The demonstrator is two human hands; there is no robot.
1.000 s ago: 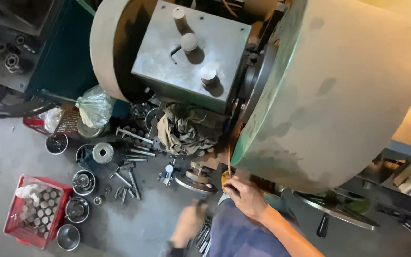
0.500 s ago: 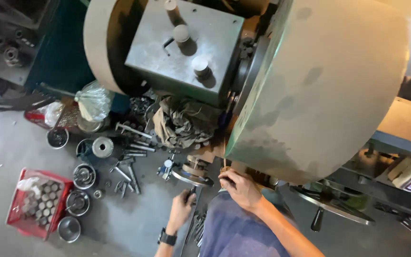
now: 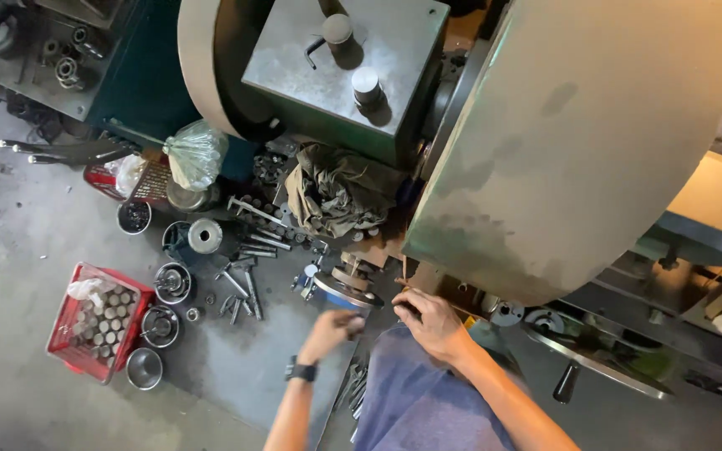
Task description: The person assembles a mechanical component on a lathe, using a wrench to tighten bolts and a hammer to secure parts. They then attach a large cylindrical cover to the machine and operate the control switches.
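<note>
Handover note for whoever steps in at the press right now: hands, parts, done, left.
Left hand: blurred, closed at the round blue-rimmed disc under the press; can't tell if it grips anything.
Right hand: fingers curled at the press bed edge; held part, if any, hidden.
Parts: red crate of metal cylinders on the floor at left, small metal bowls beside it, loose bolts and a rag near the press base.
Done: cannot tell from this view.
Left: cylinders remain in the crate; check what sits in the die before cycling.
</note>
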